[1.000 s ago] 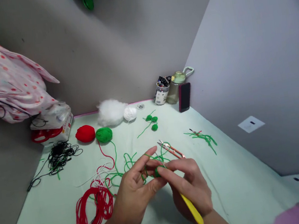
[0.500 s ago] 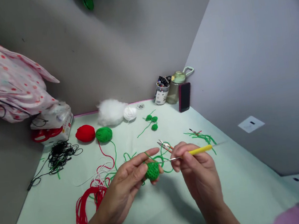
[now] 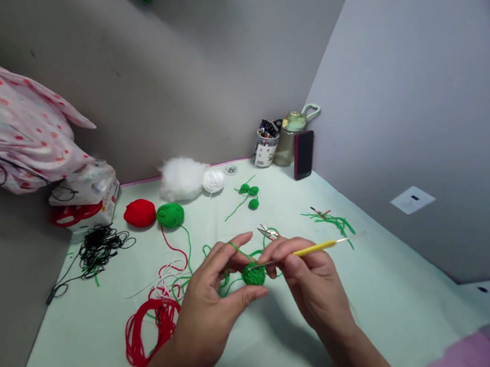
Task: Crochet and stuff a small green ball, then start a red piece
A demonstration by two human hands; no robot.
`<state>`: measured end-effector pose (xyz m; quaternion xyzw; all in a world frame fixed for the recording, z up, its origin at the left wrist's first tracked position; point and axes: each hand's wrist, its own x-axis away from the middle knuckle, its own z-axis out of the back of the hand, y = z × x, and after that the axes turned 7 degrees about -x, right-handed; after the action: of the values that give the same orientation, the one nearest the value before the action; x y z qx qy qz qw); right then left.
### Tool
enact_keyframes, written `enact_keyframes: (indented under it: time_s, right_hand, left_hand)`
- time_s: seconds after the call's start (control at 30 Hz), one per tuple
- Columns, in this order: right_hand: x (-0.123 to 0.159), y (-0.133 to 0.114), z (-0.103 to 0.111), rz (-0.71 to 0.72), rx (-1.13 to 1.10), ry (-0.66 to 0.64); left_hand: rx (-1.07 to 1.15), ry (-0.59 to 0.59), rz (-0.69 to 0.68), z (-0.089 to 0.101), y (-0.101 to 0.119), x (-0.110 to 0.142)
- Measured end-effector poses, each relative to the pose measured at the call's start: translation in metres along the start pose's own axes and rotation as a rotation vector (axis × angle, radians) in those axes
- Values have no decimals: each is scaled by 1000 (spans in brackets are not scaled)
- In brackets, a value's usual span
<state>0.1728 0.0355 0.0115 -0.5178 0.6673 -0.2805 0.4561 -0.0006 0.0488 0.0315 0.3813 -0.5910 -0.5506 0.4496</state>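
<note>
My left hand (image 3: pixel 212 293) curls around a small round piece of green crochet (image 3: pixel 254 275), with the thumb below it and the fingers behind. A strand of green yarn (image 3: pixel 239 249) runs over its raised index finger down to the piece. Pinched in my right hand (image 3: pixel 308 271) is a crochet hook with a yellow handle (image 3: pixel 317 248). Its thin metal shaft reaches left to the top of the green piece; the very tip is hard to make out. Small scissors (image 3: pixel 269 232) lie just beyond my hands, their handles partly hidden.
Red (image 3: pixel 139 213) and green yarn balls (image 3: pixel 170 215) sit back left, near white stuffing (image 3: pixel 183 178) and a white yarn ball (image 3: pixel 213 181). Loose red yarn (image 3: pixel 133 342) and a black tangle (image 3: pixel 100 250) lie left. Leaning back right is a phone (image 3: pixel 304 155); green scraps (image 3: pixel 335 222) lie right.
The hook has moved left, its shaft now at the green crochet piece. My left thumb has come off the piece's front and lowered. The view has tilted down slightly.
</note>
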Motion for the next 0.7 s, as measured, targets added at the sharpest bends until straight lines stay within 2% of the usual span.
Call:
enact_keyframes:
  time_s: [0.07, 0.17, 0.53, 0.7]
  right_hand:
    - [-1, 0, 0, -50, -63, 6]
    - [1, -2, 1, -52, -68, -16]
    - [3, -9, 5, 137, 229, -124]
    - [2, -8, 8, 122, 191, -169]
  left_hand:
    - [-19, 24, -24, 0, 0, 0]
    - [-43, 52, -34, 0, 0, 0]
    - [-104, 40, -87, 4, -3, -3]
    - [-74, 27, -47, 2, 0, -2]
